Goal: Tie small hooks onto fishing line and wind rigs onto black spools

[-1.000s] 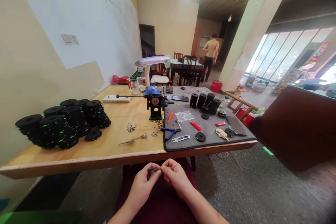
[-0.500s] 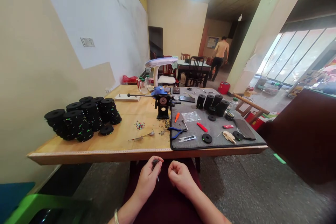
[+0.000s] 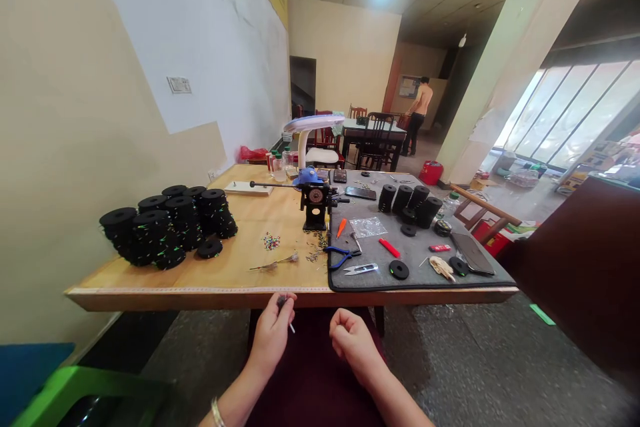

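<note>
My left hand (image 3: 271,333) is raised just below the front edge of the wooden table (image 3: 165,287), its fingers pinched on a small dark bundle with a thin pale stem (image 3: 286,312) sticking out. My right hand (image 3: 351,341) rests lower over my lap, curled into a loose fist; whether anything is in it is hidden. The two hands are apart. On the table ahead stand a black hand-crank winder (image 3: 315,200) with a blue top and a grey mat (image 3: 425,253).
Stacks of black spools (image 3: 165,223) sit at the table's left. On the mat lie blue pliers (image 3: 340,255), snips (image 3: 361,269), a red tool (image 3: 389,247), black discs, black cylinders (image 3: 407,200) and a phone (image 3: 473,253). A desk lamp (image 3: 310,137) stands behind. A person (image 3: 419,113) stands far back.
My hands have drawn apart. The left one rose toward the table edge with the small bundle; the right stayed low. The view shifted left and tilted slightly.
</note>
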The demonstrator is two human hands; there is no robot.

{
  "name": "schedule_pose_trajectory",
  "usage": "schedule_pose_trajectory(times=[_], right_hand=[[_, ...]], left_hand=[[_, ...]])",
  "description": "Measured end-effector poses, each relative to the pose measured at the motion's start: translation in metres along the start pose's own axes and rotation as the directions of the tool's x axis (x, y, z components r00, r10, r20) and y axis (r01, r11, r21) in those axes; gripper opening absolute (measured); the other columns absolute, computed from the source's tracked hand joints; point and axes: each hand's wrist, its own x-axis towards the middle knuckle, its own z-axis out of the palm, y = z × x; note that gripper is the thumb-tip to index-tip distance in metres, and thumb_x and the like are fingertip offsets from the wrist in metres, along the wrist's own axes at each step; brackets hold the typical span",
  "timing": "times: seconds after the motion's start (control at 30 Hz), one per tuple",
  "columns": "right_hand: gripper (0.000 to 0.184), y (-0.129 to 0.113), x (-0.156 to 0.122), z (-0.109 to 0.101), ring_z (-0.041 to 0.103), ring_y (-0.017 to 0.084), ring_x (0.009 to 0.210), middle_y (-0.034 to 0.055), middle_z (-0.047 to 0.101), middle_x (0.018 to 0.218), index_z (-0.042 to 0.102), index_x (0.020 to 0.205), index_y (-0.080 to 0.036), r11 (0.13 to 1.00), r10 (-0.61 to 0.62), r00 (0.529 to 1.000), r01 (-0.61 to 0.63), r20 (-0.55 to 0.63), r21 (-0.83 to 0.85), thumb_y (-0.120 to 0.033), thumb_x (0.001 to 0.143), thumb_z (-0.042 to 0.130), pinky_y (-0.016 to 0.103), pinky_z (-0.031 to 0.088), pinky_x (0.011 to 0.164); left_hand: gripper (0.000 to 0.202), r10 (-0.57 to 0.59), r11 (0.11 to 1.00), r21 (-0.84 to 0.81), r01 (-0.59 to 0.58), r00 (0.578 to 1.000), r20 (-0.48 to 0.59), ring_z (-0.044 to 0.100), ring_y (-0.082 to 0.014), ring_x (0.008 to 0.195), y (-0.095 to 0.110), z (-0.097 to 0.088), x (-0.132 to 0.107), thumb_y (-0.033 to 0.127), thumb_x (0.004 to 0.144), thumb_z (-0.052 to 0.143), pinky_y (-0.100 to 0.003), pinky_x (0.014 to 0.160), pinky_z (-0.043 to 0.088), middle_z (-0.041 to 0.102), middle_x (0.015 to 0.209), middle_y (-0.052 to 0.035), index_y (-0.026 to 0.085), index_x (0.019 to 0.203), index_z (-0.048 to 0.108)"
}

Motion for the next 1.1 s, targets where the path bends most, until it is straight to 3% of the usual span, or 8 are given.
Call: schedule_pose_trajectory(times=[0.07, 0.23, 0.33, 0.6, 0.7, 0.87, 1.0, 1.1], right_hand=[[0.004, -0.002, -0.001, -0.001, 0.023, 0.004, 0.032, -0.0109, 0.04, 0.035, 0.044, 0.06, -0.02, 0.998, 0.027, 1.0, -0.027, 0.006, 0.064, -0.021, 0.063, 0.047, 0.017, 0.013, 0.035], [0.008, -0.003, -0.003, -0.001, 0.023, 0.003, 0.03, -0.009, 0.046, 0.037, 0.048, 0.066, -0.019, 0.985, 0.064, 0.997, -0.071, 0.05, 0.158, -0.026, 0.068, 0.052, 0.017, 0.013, 0.033], [0.014, -0.004, -0.003, 0.0, 0.025, 0.003, 0.031, -0.0091, 0.046, 0.039, 0.048, 0.067, -0.018, 0.986, 0.059, 0.998, -0.064, 0.036, 0.157, -0.03, 0.069, 0.056, 0.016, 0.014, 0.033], [0.025, -0.005, -0.002, 0.0, 0.032, 0.006, 0.036, -0.0078, 0.047, 0.044, 0.045, 0.07, -0.02, 0.991, -0.137, 0.983, 0.136, -0.121, -0.015, -0.04, 0.075, 0.059, 0.018, 0.024, 0.038], [0.021, -0.002, -0.003, 0.0, 0.039, 0.009, 0.041, -0.0058, 0.047, 0.047, 0.046, 0.069, -0.02, 0.952, -0.269, 0.958, 0.25, -0.098, -0.174, -0.035, 0.08, 0.054, 0.02, 0.03, 0.043], [0.016, -0.003, -0.007, 0.001, 0.047, 0.012, 0.051, -0.002, 0.052, 0.055, 0.051, 0.068, -0.019, 0.807, -0.427, 0.904, 0.378, -0.006, -0.455, -0.024, 0.083, 0.05, 0.022, 0.035, 0.052], [0.014, -0.003, -0.009, -0.001, 0.049, 0.012, 0.054, -0.0008, 0.056, 0.06, 0.055, 0.069, -0.019, 0.747, -0.463, 0.885, 0.414, 0.039, -0.521, -0.022, 0.083, 0.051, 0.022, 0.035, 0.054], [0.017, -0.002, -0.009, -0.003, 0.051, 0.012, 0.053, -0.0003, 0.059, 0.058, 0.058, 0.072, -0.019, 0.789, -0.411, 0.909, 0.391, 0.066, -0.474, -0.027, 0.085, 0.051, 0.022, 0.038, 0.054]], left_hand=[[0.027, -0.029, 0.999, -0.042, 0.031, 0.999, 0.034, 0.047, -0.012, 0.058, 0.002, -0.006, 0.001, 0.042, 0.077, 0.059, -0.023, 0.056, 0.04, 0.055, 0.069, 0.0019, 0.018, 0.09, 0.06], [0.029, -0.15, 0.985, -0.049, 0.166, 0.96, 0.236, 0.042, -0.0107, 0.055, 0.017, -0.006, -0.012, 0.044, 0.075, 0.061, -0.021, 0.052, 0.035, 0.049, 0.061, 0.0043, 0.016, 0.085, 0.062], [0.031, -0.171, 0.984, -0.01, 0.179, 0.953, 0.251, 0.036, -0.0096, 0.051, 0.024, -0.002, -0.018, 0.047, 0.073, 0.062, -0.02, 0.048, 0.031, 0.042, 0.056, 0.0067, 0.016, 0.076, 0.061], [0.034, -0.12, 0.992, -0.037, 0.121, 0.992, 0.044, 0.033, -0.009, 0.05, 0.018, -0.008, -0.016, 0.049, 0.072, 0.065, -0.02, 0.046, 0.028, 0.038, 0.054, 0.0076, 0.016, 0.075, 0.059], [0.036, -0.18, 0.978, -0.085, 0.191, 0.976, 0.123, 0.031, -0.0078, 0.048, 0.025, -0.004, -0.018, 0.05, 0.067, 0.069, -0.019, 0.044, 0.027, 0.038, 0.053, 0.008, 0.015, 0.073, 0.062], [0.038, -0.271, 0.922, -0.186, 0.339, 0.91, 0.315, 0.028, -0.0052, 0.045, 0.038, 0.01, -0.019, 0.048, 0.064, 0.072, -0.019, 0.044, 0.021, 0.038, 0.052, 0.0082, 0.012, 0.075, 0.066], [0.036, -0.267, 0.919, -0.2, 0.339, 0.911, 0.314, 0.025, -0.0048, 0.044, 0.032, 0.015, -0.013, 0.045, 0.061, 0.076, -0.019, 0.043, 0.018, 0.038, 0.05, 0.0088, 0.013, 0.07, 0.064], [0.034, -0.219, 0.951, -0.151, 0.27, 0.933, 0.285, 0.029, -0.006, 0.045, 0.03, 0.013, -0.011, 0.045, 0.061, 0.075, -0.019, 0.044, 0.022, 0.042, 0.052, 0.0073, 0.014, 0.066, 0.062]])
